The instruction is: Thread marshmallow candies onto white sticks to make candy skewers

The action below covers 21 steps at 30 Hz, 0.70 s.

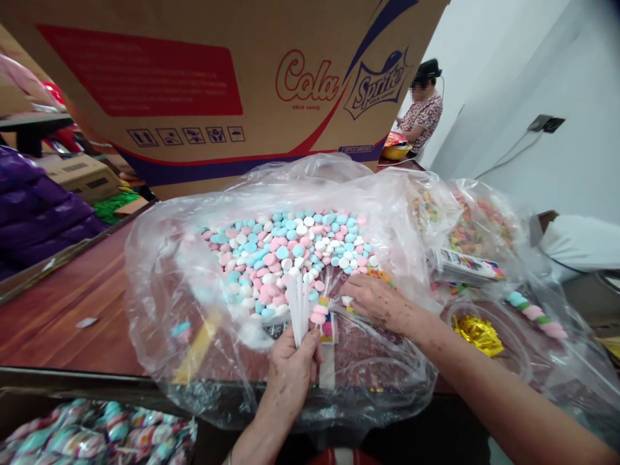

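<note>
My left hand (pixel 293 361) is closed round a bundle of white sticks (pixel 298 303) that point up and away. Beside its thumb, a short stack of pink marshmallows (pixel 318 314) with a yellow-green piece on top stands on a stick. The fingers of my right hand (pixel 371 300) are curled down at the plastic bag's right part; a small white piece shows at their tips, and whether they grip it is unclear. Beyond both hands lies a heap of pink, blue and white marshmallows (pixel 271 258) in the clear plastic bag (pixel 159 258).
A large cardboard box (pixel 194 77) stands behind the bag. To the right are bagged colourful candies (pixel 479 219), printed cards (pixel 467 266), gold ties (pixel 477 334) and a finished marshmallow skewer (pixel 537 315). Wrapped candies (pixel 101 433) fill a box below left. Another person (pixel 423 110) sits farther back.
</note>
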Each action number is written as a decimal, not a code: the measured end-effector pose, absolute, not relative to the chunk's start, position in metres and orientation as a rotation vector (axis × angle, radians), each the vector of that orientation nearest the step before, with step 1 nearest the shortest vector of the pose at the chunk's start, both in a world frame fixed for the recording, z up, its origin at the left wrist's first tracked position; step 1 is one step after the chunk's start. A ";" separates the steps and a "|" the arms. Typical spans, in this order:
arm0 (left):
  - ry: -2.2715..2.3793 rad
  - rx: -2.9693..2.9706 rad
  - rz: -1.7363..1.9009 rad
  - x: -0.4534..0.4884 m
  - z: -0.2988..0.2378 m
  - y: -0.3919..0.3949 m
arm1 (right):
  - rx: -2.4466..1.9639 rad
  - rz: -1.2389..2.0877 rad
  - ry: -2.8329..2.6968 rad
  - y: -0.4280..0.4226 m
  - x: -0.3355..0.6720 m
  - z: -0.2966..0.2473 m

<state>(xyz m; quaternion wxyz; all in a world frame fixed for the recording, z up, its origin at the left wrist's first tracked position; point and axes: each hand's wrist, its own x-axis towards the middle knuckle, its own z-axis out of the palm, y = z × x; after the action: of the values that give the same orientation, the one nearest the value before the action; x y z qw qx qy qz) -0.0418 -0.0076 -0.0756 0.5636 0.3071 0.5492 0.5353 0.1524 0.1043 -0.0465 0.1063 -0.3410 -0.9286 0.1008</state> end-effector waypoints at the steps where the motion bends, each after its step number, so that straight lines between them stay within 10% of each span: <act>1: 1.292 0.719 1.261 -0.042 -0.076 -0.008 | -0.989 0.310 -2.758 0.104 0.152 -0.046; 12: 1.305 0.765 1.233 -0.041 -0.070 -0.007 | -0.890 0.207 -2.816 0.088 0.138 -0.036; 21: 1.349 0.870 1.164 -0.044 -0.076 -0.004 | -1.115 1.408 -1.231 0.107 0.126 -0.041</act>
<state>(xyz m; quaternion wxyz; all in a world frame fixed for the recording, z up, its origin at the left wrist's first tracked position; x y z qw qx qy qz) -0.0441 -0.0043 -0.0756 0.5472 0.3672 0.5694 0.4913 0.1261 0.1075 -0.0413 0.4637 -0.4537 -0.5009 0.5729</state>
